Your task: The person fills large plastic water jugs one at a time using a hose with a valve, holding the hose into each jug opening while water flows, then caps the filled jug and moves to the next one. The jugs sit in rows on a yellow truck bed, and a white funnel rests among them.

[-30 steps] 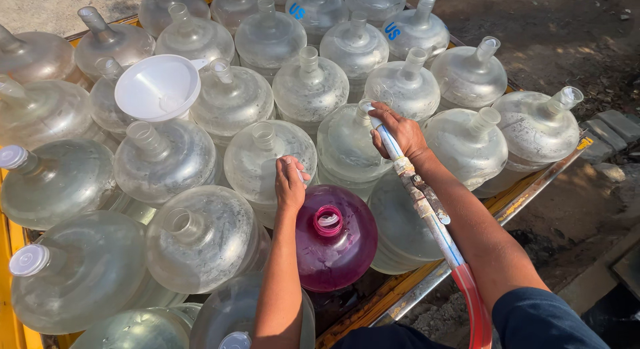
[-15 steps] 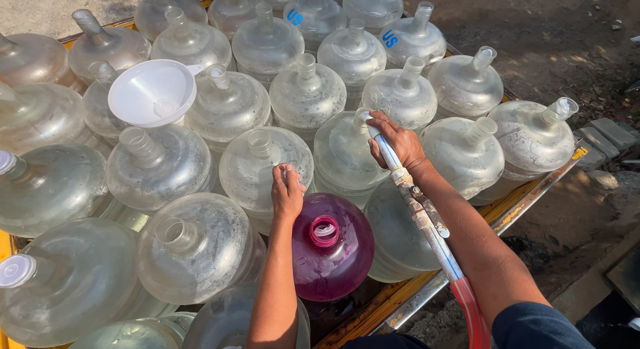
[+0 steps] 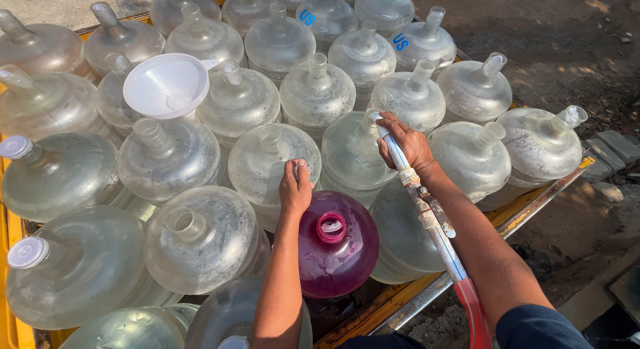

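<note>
My right hand [image 3: 408, 144] grips a white pipe nozzle [image 3: 427, 212] that runs back along my forearm to a red hose [image 3: 470, 316]. The nozzle tip sits at the mouth of a clear water jug [image 3: 353, 156]. My left hand [image 3: 295, 187] rests flat on the shoulder of another clear jug [image 3: 257, 166] whose neck is open. Just below both hands stands a purple jug [image 3: 337, 246] with a pink rimmed mouth.
Several large clear jugs crowd a yellow-framed cart bed [image 3: 407, 299]. A white funnel [image 3: 167, 86] sits in one jug at upper left. Two jugs at left carry white caps [image 3: 27, 252]. Bare dirt ground [image 3: 573, 42] lies to the right.
The view has drifted slightly, so the jugs sit lower in the frame. Both hands stay on the same jug and nozzle with almost no movement.
</note>
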Tool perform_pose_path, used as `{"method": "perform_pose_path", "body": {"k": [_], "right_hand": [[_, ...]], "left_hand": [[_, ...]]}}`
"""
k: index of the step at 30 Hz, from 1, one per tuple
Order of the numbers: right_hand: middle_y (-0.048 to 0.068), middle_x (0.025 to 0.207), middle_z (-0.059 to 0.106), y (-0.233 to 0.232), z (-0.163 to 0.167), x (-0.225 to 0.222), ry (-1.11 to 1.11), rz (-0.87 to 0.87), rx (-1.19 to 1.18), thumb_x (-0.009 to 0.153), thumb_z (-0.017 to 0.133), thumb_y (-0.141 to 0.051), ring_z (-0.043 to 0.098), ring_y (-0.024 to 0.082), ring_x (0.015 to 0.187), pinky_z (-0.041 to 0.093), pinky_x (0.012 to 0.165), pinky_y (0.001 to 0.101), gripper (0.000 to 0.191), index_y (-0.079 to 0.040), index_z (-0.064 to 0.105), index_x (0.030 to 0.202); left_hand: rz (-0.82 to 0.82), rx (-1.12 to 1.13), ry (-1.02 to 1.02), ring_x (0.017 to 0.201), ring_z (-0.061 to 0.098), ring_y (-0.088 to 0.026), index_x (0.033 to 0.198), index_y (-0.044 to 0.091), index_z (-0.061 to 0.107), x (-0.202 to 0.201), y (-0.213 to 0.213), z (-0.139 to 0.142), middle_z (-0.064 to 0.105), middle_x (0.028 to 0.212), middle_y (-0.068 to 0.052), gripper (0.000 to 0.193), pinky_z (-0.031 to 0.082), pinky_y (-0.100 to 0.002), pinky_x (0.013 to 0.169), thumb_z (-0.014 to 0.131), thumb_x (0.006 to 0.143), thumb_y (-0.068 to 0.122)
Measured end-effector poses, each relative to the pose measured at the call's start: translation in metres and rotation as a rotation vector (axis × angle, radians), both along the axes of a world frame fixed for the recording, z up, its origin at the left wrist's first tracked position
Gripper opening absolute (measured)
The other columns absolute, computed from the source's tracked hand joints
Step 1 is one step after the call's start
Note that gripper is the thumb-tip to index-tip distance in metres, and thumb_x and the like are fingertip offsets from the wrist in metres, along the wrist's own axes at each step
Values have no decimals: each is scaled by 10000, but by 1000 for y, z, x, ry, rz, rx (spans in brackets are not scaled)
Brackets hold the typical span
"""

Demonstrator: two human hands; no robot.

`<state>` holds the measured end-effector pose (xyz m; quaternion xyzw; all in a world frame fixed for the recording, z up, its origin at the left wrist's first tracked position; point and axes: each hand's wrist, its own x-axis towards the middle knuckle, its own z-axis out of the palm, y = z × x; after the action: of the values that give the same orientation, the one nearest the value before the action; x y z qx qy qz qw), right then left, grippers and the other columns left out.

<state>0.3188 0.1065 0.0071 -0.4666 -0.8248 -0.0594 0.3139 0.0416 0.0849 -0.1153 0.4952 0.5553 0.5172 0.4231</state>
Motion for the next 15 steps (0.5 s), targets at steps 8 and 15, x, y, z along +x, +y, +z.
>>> {"method": "perform_pose_path", "body": {"k": [8, 15], "right_hand": [[162, 1398, 650, -3, 3, -2, 14, -11, -27, 879, 695, -181, 743, 372, 918, 609, 791, 420, 435, -72, 602, 1289], [160, 1398, 649, -6, 6, -5, 9, -7, -25, 877, 695, -173, 741, 370, 909, 608, 787, 419, 430, -72, 605, 1285]], "left_hand": [[0, 15, 34, 631, 730, -239, 1176, 25, 567, 0, 3, 0, 732, 895, -136, 500, 569, -390, 696, 430, 1038, 486], [12, -28, -2, 644, 719, -263, 1175, 16, 562, 0, 2, 5, 717, 887, -154, 473, 569, -404, 683, 438, 1030, 449]]}}
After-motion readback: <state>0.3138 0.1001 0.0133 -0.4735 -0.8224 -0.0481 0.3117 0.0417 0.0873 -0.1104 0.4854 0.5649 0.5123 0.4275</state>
